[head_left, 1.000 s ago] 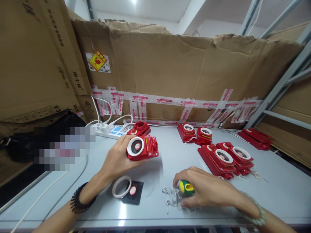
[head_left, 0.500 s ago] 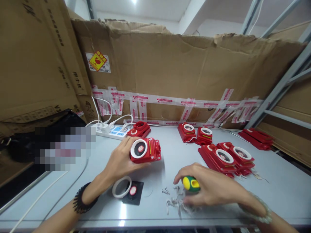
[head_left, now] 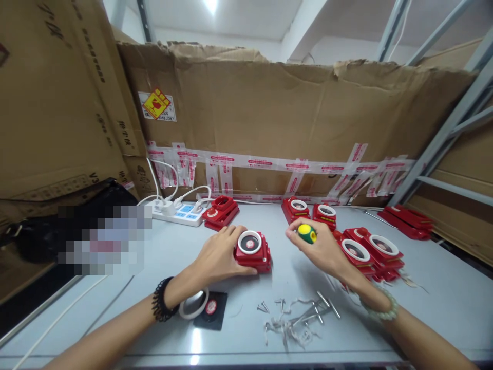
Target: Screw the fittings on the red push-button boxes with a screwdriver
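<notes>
My left hand (head_left: 219,257) is wrapped round the left side of a red device (head_left: 252,252) with a white ring, which rests on the table. My right hand (head_left: 321,246) grips a yellow and green screwdriver handle (head_left: 307,233), raised to the right of that device; the shaft cannot be made out. Below my right hand lie loose screws (head_left: 263,307), metal rods and thin white wires (head_left: 288,329). Near my left wrist are a loose white ring (head_left: 194,304) and a black square plate (head_left: 210,310) with a round red and white label.
Several finished-looking red devices (head_left: 354,252) stand at the right, partly behind my right hand. A red housing (head_left: 221,211) sits beside a white power strip (head_left: 181,213) with cables. A red part (head_left: 408,222) lies far right. Cardboard (head_left: 269,113) walls the back.
My left hand has set the red device flat on the table, further right. My right hand has moved up and away from the screws with the screwdriver, uncovering the metal rods.
</notes>
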The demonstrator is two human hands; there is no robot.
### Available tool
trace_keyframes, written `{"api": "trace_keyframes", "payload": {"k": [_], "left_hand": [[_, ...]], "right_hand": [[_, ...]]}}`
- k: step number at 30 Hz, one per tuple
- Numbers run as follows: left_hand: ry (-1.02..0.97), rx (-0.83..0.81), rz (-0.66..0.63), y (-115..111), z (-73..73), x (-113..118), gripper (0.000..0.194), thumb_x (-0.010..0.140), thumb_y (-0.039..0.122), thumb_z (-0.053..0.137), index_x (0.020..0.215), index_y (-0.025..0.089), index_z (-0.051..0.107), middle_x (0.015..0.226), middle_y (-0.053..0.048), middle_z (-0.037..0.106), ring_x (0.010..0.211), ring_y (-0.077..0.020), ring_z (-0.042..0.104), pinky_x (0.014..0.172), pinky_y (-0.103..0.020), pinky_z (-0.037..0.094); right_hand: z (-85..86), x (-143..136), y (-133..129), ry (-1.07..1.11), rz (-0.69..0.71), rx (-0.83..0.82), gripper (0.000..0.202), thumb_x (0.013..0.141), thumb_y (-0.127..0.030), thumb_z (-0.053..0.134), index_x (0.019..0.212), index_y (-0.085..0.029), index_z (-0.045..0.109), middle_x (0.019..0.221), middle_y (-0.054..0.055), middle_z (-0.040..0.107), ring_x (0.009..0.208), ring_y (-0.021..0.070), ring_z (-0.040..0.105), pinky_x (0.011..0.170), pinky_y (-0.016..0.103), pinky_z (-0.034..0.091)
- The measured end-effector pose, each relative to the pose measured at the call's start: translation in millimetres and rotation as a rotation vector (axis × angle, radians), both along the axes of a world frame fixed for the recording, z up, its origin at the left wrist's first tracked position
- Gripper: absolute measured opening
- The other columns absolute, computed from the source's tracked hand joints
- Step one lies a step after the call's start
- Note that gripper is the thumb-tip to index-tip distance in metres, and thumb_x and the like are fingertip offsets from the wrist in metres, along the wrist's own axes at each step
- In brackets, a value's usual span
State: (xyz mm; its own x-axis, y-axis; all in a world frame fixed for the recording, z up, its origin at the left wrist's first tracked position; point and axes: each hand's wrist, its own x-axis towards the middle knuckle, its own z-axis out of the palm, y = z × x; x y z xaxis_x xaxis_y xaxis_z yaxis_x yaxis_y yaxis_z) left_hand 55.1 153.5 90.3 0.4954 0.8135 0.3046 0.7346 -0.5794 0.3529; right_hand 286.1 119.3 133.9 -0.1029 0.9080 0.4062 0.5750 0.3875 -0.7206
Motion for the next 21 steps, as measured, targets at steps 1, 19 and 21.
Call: {"api": "trace_keyframes", "payload": {"k": [1, 19, 21], "left_hand": [[0.037, -0.018, 0.008, 1, -1.4, 2, 0.07, 0.054, 0.063, 0.071, 0.106, 0.021, 0.05, 0.102, -0.008, 0.059, 0.093, -0.0321, 0.057, 0.074, -0.041, 0.045], [-0.314, -0.304, -0.371, 24, -6.9, 2, 0.051, 0.07, 0.044, 0.071, 0.111, 0.019, 0.053, 0.103, -0.005, 0.064, 0.089, -0.0221, 0.061, 0.078, -0.032, 0.047], [-0.304, -0.296, -0.365, 22, -7.8, 3, 0.052, 0.069, 0.044, 0.072, 0.11, 0.019, 0.054, 0.101, -0.005, 0.065, 0.088, -0.0222, 0.061, 0.078, -0.032, 0.047]], "right_hand": [[2.0, 3, 0, 0.061, -0.038, 0.031, 0.019, 0.079, -0.035, 0.058, 0.071, -0.018, 0.057, 0.06, -0.002, 0.057, 0.053, 0.0118, 0.052, 0.052, 0.025, 0.042], [42.2, -10, 14, 0.068, -0.149, 0.406, 0.031, 0.078, -0.036, 0.059, 0.056, -0.018, 0.047, 0.049, -0.005, 0.044, 0.046, 0.0083, 0.039, 0.045, 0.022, 0.033], [35.7, -13, 21, 0.03, -0.166, 0.401, 0.028, 0.078, -0.035, 0.06, 0.058, -0.018, 0.049, 0.05, -0.004, 0.048, 0.047, 0.0091, 0.042, 0.047, 0.023, 0.035]]}}
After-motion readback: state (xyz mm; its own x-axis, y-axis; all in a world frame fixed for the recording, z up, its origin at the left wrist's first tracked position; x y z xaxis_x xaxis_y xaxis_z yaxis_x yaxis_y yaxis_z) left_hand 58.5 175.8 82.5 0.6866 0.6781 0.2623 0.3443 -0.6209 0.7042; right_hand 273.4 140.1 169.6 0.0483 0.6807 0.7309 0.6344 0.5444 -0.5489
